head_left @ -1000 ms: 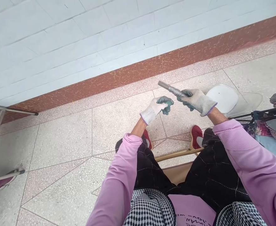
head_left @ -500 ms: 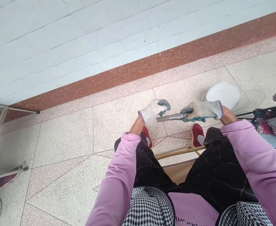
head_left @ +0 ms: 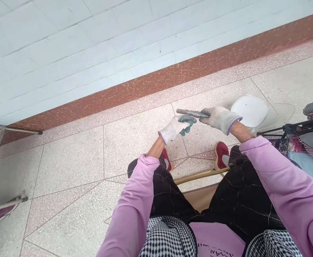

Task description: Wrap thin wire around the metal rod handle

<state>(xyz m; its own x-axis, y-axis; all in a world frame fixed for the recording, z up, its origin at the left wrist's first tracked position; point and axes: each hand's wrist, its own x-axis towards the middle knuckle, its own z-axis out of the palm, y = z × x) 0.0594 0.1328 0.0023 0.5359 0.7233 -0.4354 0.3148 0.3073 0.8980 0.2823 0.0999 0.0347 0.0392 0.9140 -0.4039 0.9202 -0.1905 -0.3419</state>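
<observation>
A short rod wound with coils of silvery wire lies nearly level above the floor. My right hand, in a white work glove with dark grey-green fingers, is closed on the rod's right part. The bare left end of the rod sticks out past the coils. My left hand, in a matching glove, is just below the rod, its fingers curled together against or very near the wound part. Whatever the left fingers hold, if anything, is too small to make out.
A white rounded lid or seat with a clear plastic edge is on the floor at right. Beside it stands a dark-framed rack with cloths. A metal frame is at left. A tiled wall runs ahead.
The rod and my right hand have moved up and a little left in view. My left fingers have curled closer together, and the hand now sits below the rod instead of above it.
</observation>
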